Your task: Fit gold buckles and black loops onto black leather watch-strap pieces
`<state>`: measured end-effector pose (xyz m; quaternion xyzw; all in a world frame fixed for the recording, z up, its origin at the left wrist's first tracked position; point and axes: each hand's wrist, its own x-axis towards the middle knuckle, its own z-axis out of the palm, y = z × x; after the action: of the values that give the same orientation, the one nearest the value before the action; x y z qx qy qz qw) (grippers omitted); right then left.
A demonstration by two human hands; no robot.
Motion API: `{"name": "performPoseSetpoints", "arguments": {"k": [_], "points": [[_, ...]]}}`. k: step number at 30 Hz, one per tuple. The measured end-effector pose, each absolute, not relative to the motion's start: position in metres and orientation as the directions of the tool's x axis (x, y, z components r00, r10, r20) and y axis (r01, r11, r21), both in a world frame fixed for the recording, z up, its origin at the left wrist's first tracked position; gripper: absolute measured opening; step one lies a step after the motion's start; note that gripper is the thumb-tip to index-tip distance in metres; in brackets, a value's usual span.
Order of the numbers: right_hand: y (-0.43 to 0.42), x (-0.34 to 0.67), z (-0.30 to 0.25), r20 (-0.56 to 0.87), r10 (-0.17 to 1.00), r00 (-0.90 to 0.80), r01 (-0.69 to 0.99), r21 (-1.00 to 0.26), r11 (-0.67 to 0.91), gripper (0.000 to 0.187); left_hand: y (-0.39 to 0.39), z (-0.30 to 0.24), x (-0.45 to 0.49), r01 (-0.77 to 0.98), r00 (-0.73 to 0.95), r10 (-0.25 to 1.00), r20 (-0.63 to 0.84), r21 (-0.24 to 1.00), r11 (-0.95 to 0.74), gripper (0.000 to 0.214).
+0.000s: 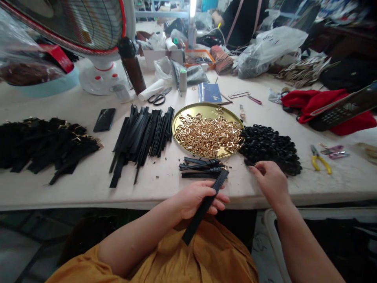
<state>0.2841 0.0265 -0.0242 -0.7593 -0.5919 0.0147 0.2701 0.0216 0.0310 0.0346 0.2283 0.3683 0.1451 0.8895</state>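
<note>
with our left hand we clamp a black strap aslant between thumb and fingers, its lower end over our lap and its upper end at the short straps that lie before the tray of gold buckles. our right hand is at the near left edge of the black loops, thumb and forefinger bent close together, though we cannot tell whether they pinch one. on our table, more straps lie left of the tray, and pliers right of the loops.
</note>
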Motion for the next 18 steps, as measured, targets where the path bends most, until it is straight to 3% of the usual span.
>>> {"name": "performPoseSetpoints", "arguments": {"k": [2,4,5,7,9,12,18], "points": [[0.025,0.265,-0.013,0.22,0.893,0.393,0.73,-0.665,-0.157,0.022,0.028,0.034,0.02,-0.078,0.683,0.454,-0.572,0.562,0.824,0.024],[0.02,0.243,-0.003,0.033,0.906,0.423,0.389,-0.909,-0.148,0.027,0.025,0.032,0.019,-0.072,0.689,0.493,-0.531,0.626,0.776,0.024],[0.017,0.231,0.001,-0.066,0.921,0.385,0.181,-0.973,-0.145,0.031,0.024,0.03,0.018,-0.069,0.695,0.515,-0.501,0.667,0.742,0.024],[0.009,0.21,0.006,-0.234,0.941,0.243,-0.14,-0.969,-0.205,0.035,0.022,0.026,0.016,-0.041,0.701,0.566,-0.434,0.768,0.639,0.027],[0.002,0.195,0.008,-0.316,0.936,0.153,-0.31,-0.915,-0.258,0.031,0.02,0.023,0.014,0.038,0.686,0.615,-0.389,0.863,0.503,0.026],[-0.005,0.186,0.006,-0.353,0.925,0.142,-0.392,-0.878,-0.275,0.025,0.02,0.023,0.009,0.209,0.642,0.683,-0.349,0.936,0.282,0.024],[-0.009,0.187,-0.003,-0.322,0.926,0.199,-0.309,-0.917,-0.253,0.023,0.019,0.031,-0.002,0.37,0.636,0.723,-0.27,0.929,0.022,0.027]]}}
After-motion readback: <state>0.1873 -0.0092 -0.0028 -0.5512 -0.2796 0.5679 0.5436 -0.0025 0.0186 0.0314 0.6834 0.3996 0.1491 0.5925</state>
